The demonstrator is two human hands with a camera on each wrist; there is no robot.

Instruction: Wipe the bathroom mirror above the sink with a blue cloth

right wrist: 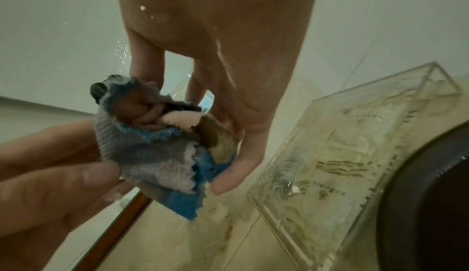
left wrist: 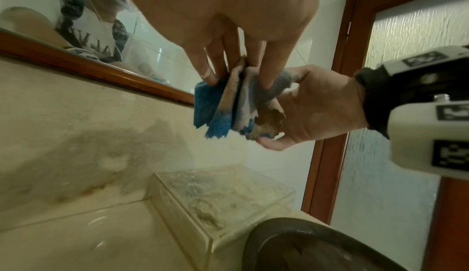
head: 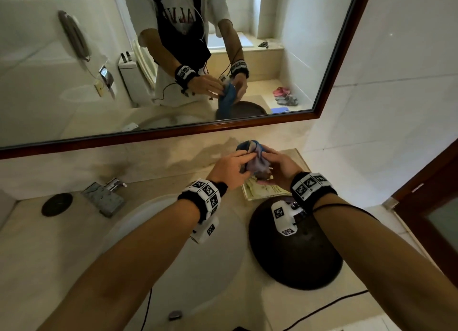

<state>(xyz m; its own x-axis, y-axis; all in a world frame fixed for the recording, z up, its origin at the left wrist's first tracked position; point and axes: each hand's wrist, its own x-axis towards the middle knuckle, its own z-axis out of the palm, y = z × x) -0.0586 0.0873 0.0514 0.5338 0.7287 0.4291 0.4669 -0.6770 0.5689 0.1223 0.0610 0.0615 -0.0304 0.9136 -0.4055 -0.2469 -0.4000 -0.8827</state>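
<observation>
A crumpled blue cloth point(head: 252, 154) with grey and brownish patches is held between both hands, just under the mirror's lower frame. My left hand point(head: 231, 168) pinches its left side with thumb and fingers. My right hand point(head: 277, 168) cups and grips its right side. The left wrist view shows the cloth point(left wrist: 223, 113) folded in layers between the left hand's fingers point(left wrist: 266, 68) and the right hand point(left wrist: 312, 111). In the right wrist view the cloth point(right wrist: 157, 155) is bunched in the right hand's fingers point(right wrist: 228, 177). The wood-framed mirror point(head: 173, 58) fills the wall above.
A clear glass tray point(head: 267, 189) lies on the beige counter right below the hands. A dark round bowl point(head: 295, 251) stands nearer on the right. The white sink point(head: 148, 221), a metal faucet point(head: 104, 197) and a dark round disc point(head: 57, 204) sit left. A wooden door point(head: 431, 194) is at the right.
</observation>
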